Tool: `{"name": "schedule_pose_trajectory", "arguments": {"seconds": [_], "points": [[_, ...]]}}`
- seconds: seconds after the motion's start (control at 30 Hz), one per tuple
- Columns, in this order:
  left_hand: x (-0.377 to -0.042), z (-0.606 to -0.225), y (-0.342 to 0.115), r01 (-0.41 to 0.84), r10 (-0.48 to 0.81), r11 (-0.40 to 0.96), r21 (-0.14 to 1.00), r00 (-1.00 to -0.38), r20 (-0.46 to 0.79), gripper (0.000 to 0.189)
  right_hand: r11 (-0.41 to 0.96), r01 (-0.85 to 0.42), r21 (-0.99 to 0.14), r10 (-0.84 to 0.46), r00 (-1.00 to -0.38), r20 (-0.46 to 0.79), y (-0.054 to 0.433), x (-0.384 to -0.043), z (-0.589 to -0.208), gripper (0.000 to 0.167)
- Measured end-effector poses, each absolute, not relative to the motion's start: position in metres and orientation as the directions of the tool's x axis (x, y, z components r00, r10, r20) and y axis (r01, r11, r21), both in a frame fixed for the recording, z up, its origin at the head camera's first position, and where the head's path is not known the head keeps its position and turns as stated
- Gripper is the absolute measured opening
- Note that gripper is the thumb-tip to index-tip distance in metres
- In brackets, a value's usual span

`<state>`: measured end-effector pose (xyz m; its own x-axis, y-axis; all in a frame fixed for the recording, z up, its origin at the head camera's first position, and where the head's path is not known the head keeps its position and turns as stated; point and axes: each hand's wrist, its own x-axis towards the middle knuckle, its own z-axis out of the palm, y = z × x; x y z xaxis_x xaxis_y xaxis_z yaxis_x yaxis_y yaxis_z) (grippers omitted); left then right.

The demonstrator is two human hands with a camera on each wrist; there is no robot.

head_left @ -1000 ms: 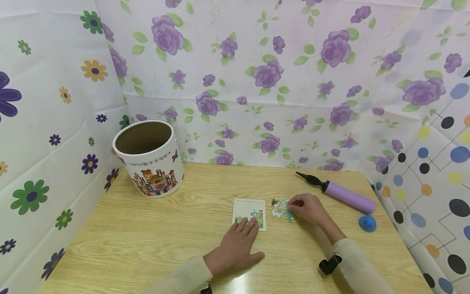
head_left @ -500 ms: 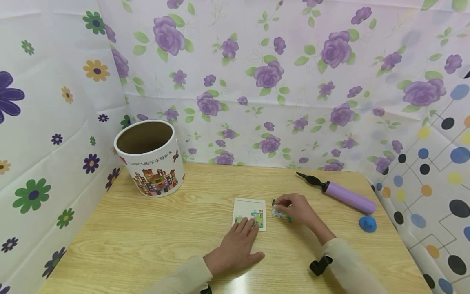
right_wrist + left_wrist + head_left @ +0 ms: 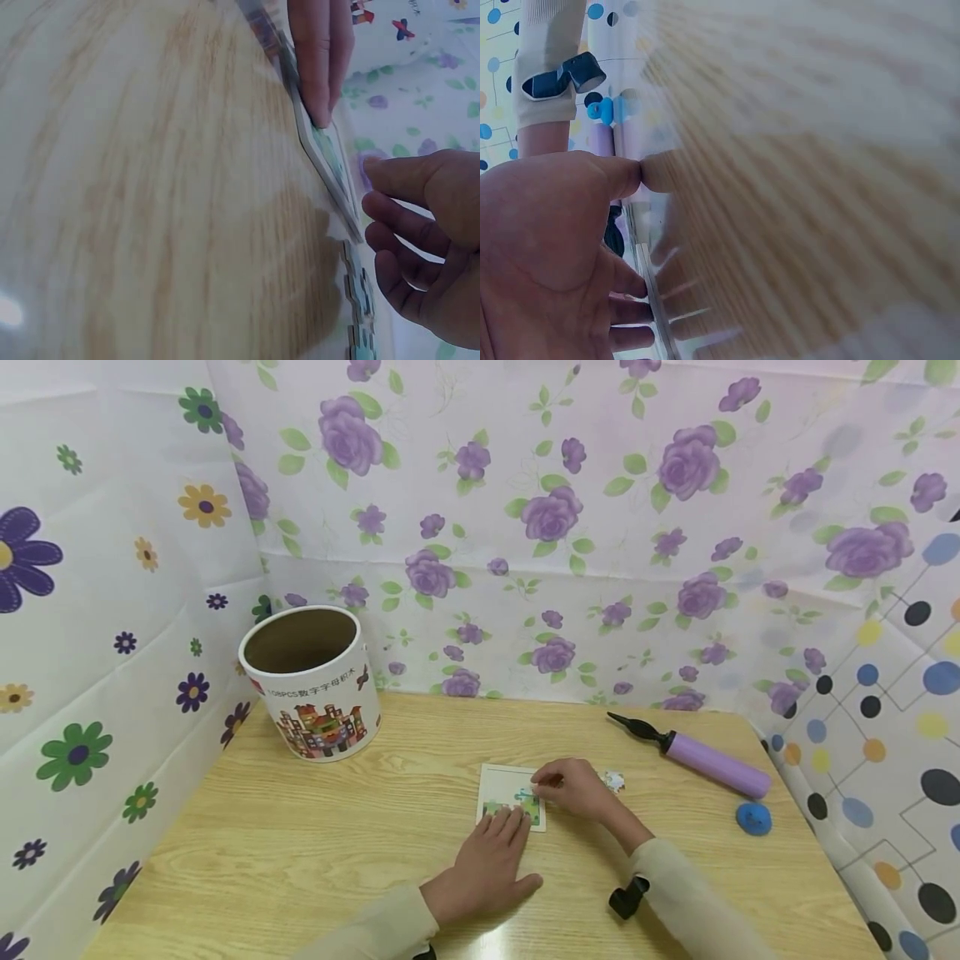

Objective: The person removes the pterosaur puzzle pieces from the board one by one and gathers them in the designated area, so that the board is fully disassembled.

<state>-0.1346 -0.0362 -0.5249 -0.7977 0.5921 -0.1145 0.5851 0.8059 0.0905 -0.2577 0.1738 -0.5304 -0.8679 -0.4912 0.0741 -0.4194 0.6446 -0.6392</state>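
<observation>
A small jigsaw tray (image 3: 502, 777) with a pale rim lies on the table, green and blue pieces (image 3: 532, 811) fitted along its lower part. My left hand (image 3: 491, 868) is spread flat, its fingertips resting on the tray's near edge and lower pieces. Over the tray's right side, my right hand (image 3: 576, 789) pinches a small puzzle piece between thumb and forefinger; the fingers mostly hide it. Loose puzzle pieces (image 3: 614, 782) lie beyond the right hand, partly covered by it. In the right wrist view, loose pieces (image 3: 363, 300) lie flat beside the tray's edge (image 3: 315, 154).
A large white printed bucket (image 3: 315, 693) stands at the back left. At the right lie a purple hand pump (image 3: 716, 764) with a black nozzle and a blue round object (image 3: 753, 818). Patterned cloths (image 3: 480, 568) hang behind and at both sides of the wooden table (image 3: 322, 827).
My right hand has moved left from the loose pieces to over the tray's right side, carrying a puzzle piece. The left hand has stayed on the tray's near edge.
</observation>
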Motion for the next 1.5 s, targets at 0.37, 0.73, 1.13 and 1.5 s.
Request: {"name": "schedule_pose_trajectory", "arguments": {"seconds": [0.37,0.73,1.13,1.5], "points": [[-0.130,-0.523,-0.035,0.564,0.577,0.816,0.129,-0.808,-0.117,0.081,0.676,-0.437,-0.593,-0.518,-0.855,0.040,0.160,-0.261,-0.534,0.013],[-0.129,-0.524,-0.037,0.548,0.580,0.809,0.211,-0.803,-0.139,0.084,0.693,-0.452,-0.562,-0.538,-0.843,0.014,0.157,-0.263,-0.535,0.014],[-0.129,-0.520,-0.037,0.542,0.566,0.823,0.172,-0.810,-0.152,0.085,0.688,-0.439,-0.578,-0.529,-0.849,0.015,0.156,-0.261,-0.531,0.012],[-0.130,-0.519,-0.036,0.551,0.568,0.822,0.141,-0.809,-0.152,0.086,0.683,-0.435,-0.587,-0.512,-0.858,0.040,0.157,-0.259,-0.530,0.011]]}}
